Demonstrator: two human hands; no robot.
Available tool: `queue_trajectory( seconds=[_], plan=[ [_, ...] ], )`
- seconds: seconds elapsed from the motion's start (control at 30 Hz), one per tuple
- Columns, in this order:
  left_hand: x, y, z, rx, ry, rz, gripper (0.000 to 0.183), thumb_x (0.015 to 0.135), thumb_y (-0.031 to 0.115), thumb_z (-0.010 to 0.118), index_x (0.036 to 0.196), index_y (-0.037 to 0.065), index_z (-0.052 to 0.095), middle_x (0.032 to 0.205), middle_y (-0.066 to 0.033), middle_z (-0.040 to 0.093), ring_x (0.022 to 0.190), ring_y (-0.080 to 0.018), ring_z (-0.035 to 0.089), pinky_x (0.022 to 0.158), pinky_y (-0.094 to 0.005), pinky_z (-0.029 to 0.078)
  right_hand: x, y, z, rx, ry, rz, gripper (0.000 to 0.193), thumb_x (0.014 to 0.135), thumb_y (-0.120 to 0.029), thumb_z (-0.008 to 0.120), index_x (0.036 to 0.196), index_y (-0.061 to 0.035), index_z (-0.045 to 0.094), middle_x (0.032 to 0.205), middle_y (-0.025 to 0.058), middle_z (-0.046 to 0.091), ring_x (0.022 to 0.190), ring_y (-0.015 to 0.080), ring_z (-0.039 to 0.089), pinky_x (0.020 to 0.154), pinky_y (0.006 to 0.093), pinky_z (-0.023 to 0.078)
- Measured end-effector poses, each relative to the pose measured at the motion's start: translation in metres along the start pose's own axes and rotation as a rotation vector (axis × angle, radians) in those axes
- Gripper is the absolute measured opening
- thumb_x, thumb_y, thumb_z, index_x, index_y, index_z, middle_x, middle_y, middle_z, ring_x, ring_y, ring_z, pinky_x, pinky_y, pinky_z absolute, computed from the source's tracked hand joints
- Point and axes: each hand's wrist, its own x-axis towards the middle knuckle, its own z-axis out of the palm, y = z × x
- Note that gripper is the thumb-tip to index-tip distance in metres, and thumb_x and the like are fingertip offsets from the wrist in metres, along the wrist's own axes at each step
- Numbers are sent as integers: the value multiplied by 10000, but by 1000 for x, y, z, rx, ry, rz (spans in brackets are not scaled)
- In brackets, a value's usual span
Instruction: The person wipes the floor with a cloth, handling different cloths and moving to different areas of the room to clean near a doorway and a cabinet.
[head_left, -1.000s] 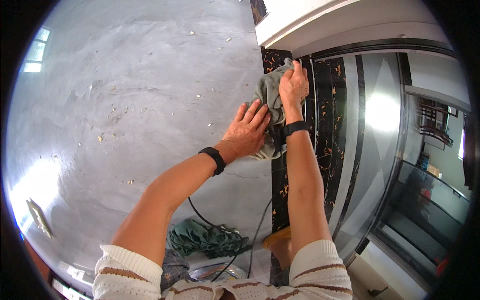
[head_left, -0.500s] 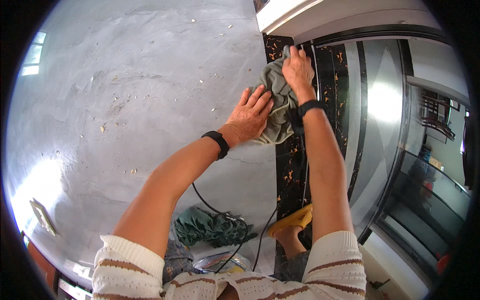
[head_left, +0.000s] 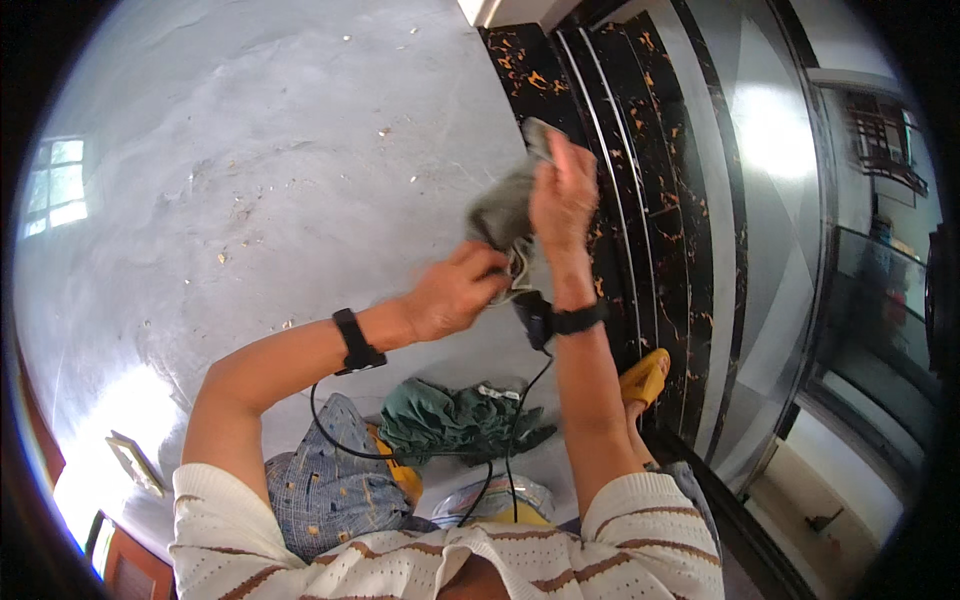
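Note:
A grey-green cloth [head_left: 500, 210] hangs crumpled between my hands, in front of the black, orange-veined threshold strip [head_left: 520, 75]. My right hand [head_left: 562, 205] is closed on its upper right part, and a corner sticks out above the fingers. The fingers of my left hand [head_left: 450, 295] pinch its lower left edge; motion blurs them a little. Whether any of the cloth still touches the floor, I cannot tell. A dark green cloth [head_left: 450, 420] lies bunched on the floor close to my body.
Small pale crumbs [head_left: 222, 258] and dirt dot the grey floor [head_left: 330, 120]. Metal door tracks [head_left: 620, 140] run along the right. Yellow slippers [head_left: 645, 375] are on my feet. Black cables [head_left: 515, 440] hang near my forearms. A clear plastic bag [head_left: 490, 497] lies close to my body.
Both hands have drawn the grey-green cloth nearer to me and gathered it. My left hand went from lying flat on it to pinching its edge. The view has shifted, showing more of my legs.

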Motion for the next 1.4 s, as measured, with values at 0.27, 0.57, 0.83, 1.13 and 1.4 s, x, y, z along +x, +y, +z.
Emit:
queue_trajectory(
  seconds=[0.27, 0.57, 0.83, 1.13, 1.4],
  plan=[
    [26, 19, 84, 439, -87, 114, 420, 827, 181, 597, 1214, 18, 624, 1316, -225, 532, 1249, -375, 478, 985, -472, 420, -97, 100, -25, -782, -167, 258, 717, 905, -433, 609, 1487, -95, 363, 1564, 166, 267, 1369, 427, 290, 1042, 608, 297],
    [-20, -58, 23, 538, 9, 50, 442, 819, 178, 580, 1242, 49, 605, 1353, -233, 498, 1228, -329, 493, 879, -429, 432, -9, 42, 76, -617, -248, -101, 585, 812, -174, 587, 1379, -92, 474, 1485, 152, 382, 1291, 423, 379, 1016, 579, 309],
    [-174, -79, -156, 592, 244, -434, 441, 702, -65, 582, 1095, 93, 703, 1180, -149, 638, 1078, -343, 596, 929, -433, 478, -6, -188, 257, 253, -228, -507, 419, 735, -61, 592, 1150, -120, 591, 1192, 81, 575, 1047, 342, 543, 838, 474, 434],
    [-176, 18, -224, 677, 446, -471, 322, 678, -82, 657, 968, 37, 734, 1192, -122, 649, 1061, -316, 582, 906, -382, 488, -19, -272, 164, 560, -64, -452, 368, 713, 43, 523, 1071, -43, 537, 1114, 180, 538, 1018, 380, 493, 850, 505, 421],
    [-104, 57, -42, 127, -87, 116, 203, 786, 146, 609, 954, 90, 708, 1347, -124, 565, 1192, -297, 528, 946, -421, 426, -133, -79, -45, -158, -79, 70, 551, 863, -14, 511, 1407, 22, 433, 1463, 208, 407, 1373, 388, 333, 1138, 471, 262]
  ],
)
